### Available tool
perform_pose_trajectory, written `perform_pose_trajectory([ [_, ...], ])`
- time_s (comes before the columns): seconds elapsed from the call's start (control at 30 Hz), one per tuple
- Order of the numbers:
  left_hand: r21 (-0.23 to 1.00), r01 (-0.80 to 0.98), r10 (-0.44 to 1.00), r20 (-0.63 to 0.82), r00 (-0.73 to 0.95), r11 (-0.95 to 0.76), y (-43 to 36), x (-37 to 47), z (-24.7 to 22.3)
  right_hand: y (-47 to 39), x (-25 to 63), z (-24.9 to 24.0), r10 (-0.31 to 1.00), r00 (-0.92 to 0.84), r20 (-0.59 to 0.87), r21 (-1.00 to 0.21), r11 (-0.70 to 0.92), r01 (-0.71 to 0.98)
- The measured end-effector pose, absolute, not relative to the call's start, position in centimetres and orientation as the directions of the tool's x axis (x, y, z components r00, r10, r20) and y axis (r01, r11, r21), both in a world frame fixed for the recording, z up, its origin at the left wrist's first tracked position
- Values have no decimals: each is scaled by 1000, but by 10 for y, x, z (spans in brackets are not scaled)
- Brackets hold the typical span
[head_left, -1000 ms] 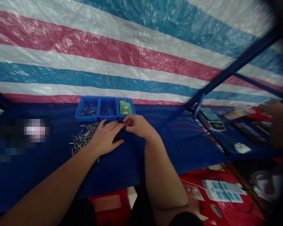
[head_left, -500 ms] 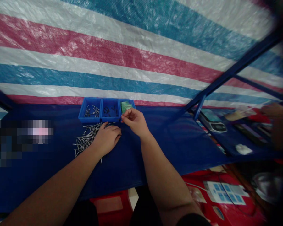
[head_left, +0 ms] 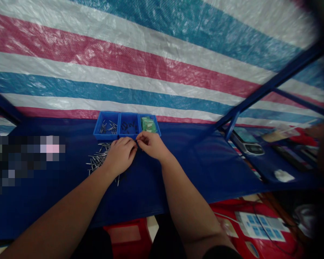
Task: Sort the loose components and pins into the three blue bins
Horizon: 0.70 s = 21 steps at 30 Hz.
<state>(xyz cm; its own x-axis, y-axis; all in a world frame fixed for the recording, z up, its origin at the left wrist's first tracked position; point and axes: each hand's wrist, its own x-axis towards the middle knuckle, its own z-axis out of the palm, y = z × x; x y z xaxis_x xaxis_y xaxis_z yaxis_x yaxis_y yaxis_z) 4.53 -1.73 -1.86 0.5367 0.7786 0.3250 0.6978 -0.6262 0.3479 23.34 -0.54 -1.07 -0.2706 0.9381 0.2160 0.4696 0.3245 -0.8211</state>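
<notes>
Numerous metal pins [head_left: 97, 160] lie heaped on the blue table [head_left: 118, 201], partly hidden by the left hand [head_left: 120, 154]. Its bent fingers nearly meet those of the right hand [head_left: 151, 145], in front of a bin [head_left: 157, 127] holding green packets [head_left: 148, 123]; whether either grips anything cannot be told.

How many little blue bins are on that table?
3, in a row: left bin with metal pins, middle bin with dark pieces, right bin with green material. None seems hidden.
</notes>
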Motion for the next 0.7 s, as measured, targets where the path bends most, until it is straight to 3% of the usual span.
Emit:
perform_pose_trajectory([
  [0.13, 442, 661, 795, 366, 484, -606, -12, 39, -17, -4, 226, -15, 945, -292, 145, -873, 261, 412],
  [0.3, 660, 494, 821, 402, 405, -566, -8, 33, -17, 0, 219, -20, 959, -276, 56, -978, 109, 179],
  [0.47, 783, 364, 850, 376, 369, -504, -5, 28, -17, 2, 218, -20, 950, -313, 12, -998, 31, 55],
  [0.6, 796, 370, 863, 349, 366, -479, -1, 22, -19, 3, 219, -21, 956, -290, 39, -998, 52, 36],
  [0.7, 688, 511, 849, 331, 412, -516, 4, 14, -17, 6, 218, -23, 977, -190, 98, -994, 104, 21],
])
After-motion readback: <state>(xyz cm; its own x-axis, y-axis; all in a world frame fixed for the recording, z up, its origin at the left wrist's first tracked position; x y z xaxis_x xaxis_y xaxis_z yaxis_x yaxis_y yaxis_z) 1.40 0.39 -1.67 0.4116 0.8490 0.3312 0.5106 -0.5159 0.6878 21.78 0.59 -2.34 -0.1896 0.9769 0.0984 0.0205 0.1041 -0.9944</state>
